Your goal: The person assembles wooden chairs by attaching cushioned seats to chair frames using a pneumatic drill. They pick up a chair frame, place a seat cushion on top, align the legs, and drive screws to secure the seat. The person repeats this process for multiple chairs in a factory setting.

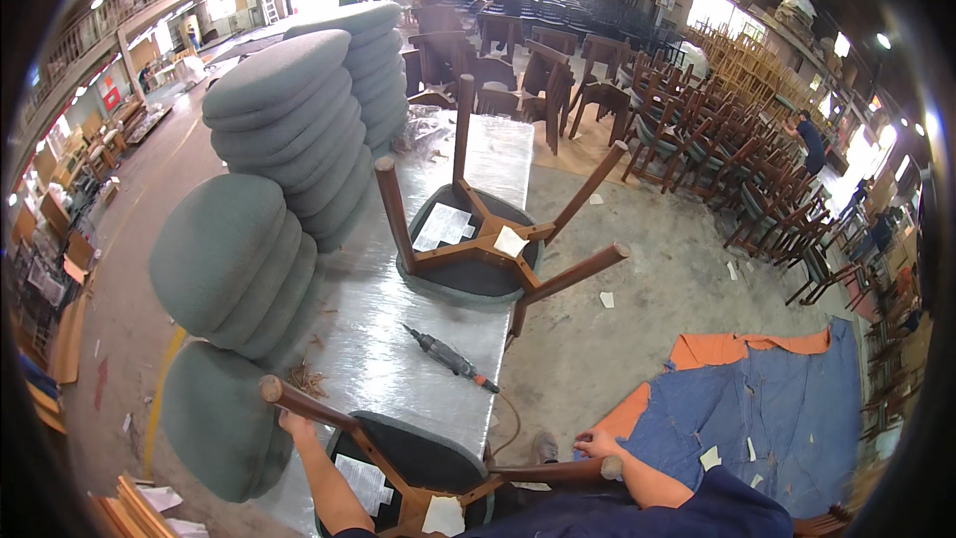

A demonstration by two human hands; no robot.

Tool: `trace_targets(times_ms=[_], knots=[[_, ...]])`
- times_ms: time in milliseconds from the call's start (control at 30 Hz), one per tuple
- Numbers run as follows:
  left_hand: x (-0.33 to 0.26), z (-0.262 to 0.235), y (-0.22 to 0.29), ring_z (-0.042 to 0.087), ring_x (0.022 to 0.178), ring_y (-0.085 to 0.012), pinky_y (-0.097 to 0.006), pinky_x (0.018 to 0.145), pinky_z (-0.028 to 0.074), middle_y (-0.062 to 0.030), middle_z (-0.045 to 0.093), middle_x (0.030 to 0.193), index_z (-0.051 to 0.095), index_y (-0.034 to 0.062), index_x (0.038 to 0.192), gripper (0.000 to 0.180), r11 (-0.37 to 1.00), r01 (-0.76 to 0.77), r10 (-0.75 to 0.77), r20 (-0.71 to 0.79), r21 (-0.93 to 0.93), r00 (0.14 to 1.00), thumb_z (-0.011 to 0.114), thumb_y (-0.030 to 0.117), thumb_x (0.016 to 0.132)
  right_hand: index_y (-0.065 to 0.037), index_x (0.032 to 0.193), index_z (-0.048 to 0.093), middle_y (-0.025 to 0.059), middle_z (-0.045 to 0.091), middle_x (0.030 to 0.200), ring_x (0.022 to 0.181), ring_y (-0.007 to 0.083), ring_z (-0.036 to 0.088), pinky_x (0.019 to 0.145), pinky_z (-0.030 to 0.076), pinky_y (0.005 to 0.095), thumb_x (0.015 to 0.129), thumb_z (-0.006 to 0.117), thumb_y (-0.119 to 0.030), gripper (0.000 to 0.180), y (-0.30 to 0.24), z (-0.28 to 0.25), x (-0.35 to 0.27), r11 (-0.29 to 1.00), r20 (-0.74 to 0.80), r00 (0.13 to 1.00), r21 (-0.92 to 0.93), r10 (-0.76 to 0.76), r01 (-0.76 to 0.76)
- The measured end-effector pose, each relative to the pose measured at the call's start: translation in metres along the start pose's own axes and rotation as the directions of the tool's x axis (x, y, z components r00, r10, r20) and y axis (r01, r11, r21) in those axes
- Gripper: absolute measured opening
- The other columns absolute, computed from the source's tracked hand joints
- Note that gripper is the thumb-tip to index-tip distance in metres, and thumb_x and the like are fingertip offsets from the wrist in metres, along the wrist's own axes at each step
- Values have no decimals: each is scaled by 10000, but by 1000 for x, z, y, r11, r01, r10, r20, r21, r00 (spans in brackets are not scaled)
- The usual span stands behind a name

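Near chair upside down at table's 6 o'clock end | my left hand wrapped on leg at 9, right hand closed on leg at 3 | second chair at 12 — power driver lies untouched between — fastening apparently pending.

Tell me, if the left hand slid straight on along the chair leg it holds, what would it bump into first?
Probably nothing: the left hand grips the chair leg near its free end, with open air beyond, though depth is unclear.

Two upturned chairs (one screwdriver)
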State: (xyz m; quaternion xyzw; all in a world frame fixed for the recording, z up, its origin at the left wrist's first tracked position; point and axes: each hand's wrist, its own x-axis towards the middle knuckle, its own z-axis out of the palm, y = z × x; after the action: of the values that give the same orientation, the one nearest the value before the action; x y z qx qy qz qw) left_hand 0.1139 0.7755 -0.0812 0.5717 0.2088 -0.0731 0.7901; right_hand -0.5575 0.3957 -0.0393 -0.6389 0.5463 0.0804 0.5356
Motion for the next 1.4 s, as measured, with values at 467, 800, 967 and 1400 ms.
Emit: trace_targets(times_ms=[467, 800, 967, 1400], knots=[[-143, -57, 90, 450, 573, -69, -231, 485, 411, 8, 584, 829, 679, 24, 1187, 236, 677, 171, 100, 320, -716, 942, 534, 200, 1130, 53, 1229, 711, 76, 749, 917, 751, 126, 680, 672, 566, 295, 970, 729, -192, 357, -127, 24, 77, 945, 198, 924, 80, -326, 316], [-464, 94, 47, 339, 436, -52, -232, 373, 239, 49, 417, 620, 633, 98, 1020, 329, 971, 141, -79, 296, -191, 952, 560, 405, 1117, 18, 1281, 707, 47, 719, 926, 780, 107, 661, 708, 568, 274, 1029, 712, -281, 392, -379, 80, -54, 768, 833, 132, 417, -537, 486], [-510, 107, 43, 365, 427, -53, -225, 389, 262, 36, 453, 624, 608, 73, 998, 308, 999, 46, -48, 106, 23, 993, 547, 344, 1130, 13, 1183, 756, 47, 726, 854, 732, 109, 659, 654, 562, 275, 978, 768, -237, 323, -358, 110, -62, 735, 868, 76, 365, -490, 571], [-442, 32, 8, 418, 419, -55, -222, 380, 261, -15, 612, 671, 623, 78, 933, 290, 978, -56, 39, -84, -199, 996, 621, 317, 1098, -15, 1151, 599, 101, 751, 1027, 918, 164, 744, 837, 622, 323, 1086, 610, -231, 226, -363, 189, -64, 836, 784, 319, 430, -533, 340]])
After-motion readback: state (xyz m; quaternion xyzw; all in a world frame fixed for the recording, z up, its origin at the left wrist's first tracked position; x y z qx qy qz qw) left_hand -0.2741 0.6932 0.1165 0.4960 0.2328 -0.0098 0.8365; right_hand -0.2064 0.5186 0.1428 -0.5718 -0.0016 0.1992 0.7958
